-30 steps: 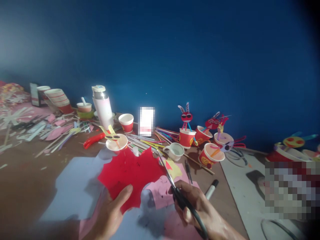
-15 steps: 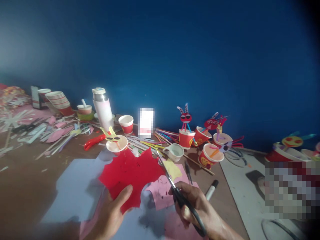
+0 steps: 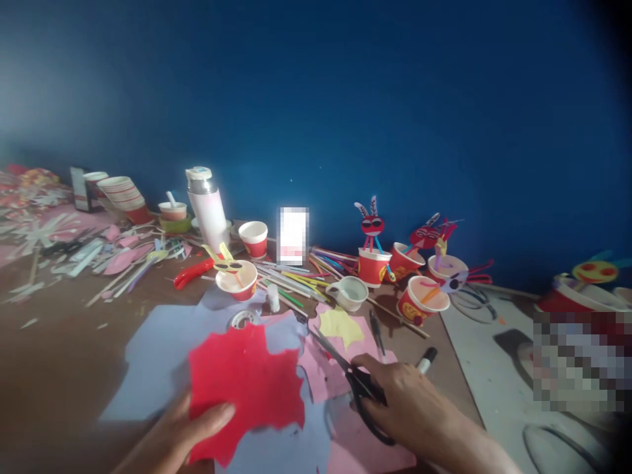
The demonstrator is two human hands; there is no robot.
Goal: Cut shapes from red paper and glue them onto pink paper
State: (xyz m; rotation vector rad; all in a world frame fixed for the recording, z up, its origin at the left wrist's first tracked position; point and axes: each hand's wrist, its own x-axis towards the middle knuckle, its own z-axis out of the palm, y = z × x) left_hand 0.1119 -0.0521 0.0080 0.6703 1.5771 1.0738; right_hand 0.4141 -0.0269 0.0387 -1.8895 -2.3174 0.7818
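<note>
My left hand (image 3: pixel 197 424) pinches the lower left of a red paper sheet (image 3: pixel 247 388) with a jagged, scalloped edge, thumb on top. Black-handled scissors (image 3: pixel 349 370) are in my right hand (image 3: pixel 402 392), the blades pointing up and left, apart from the red paper. Beneath lie pink paper (image 3: pixel 326 378), a yellow paper cutout (image 3: pixel 340 327) and light blue sheets (image 3: pixel 153 355). A roll of tape (image 3: pixel 243 319) sits just behind the red paper, partly covered by it.
Paper cups with paper figures (image 3: pixel 372 263) stand at the right and one (image 3: pixel 237 280) left of centre. Behind are a white thermos (image 3: pixel 208 210), a small pitcher (image 3: pixel 351 293) and coloured sticks (image 3: pixel 291 280). A marker (image 3: pixel 427 360) lies right of my hand; paper scraps (image 3: pixel 123 253) cover the left.
The red paper has moved down and left and turned in my left hand. The scissors have come away from its edge, and the tape roll behind now shows.
</note>
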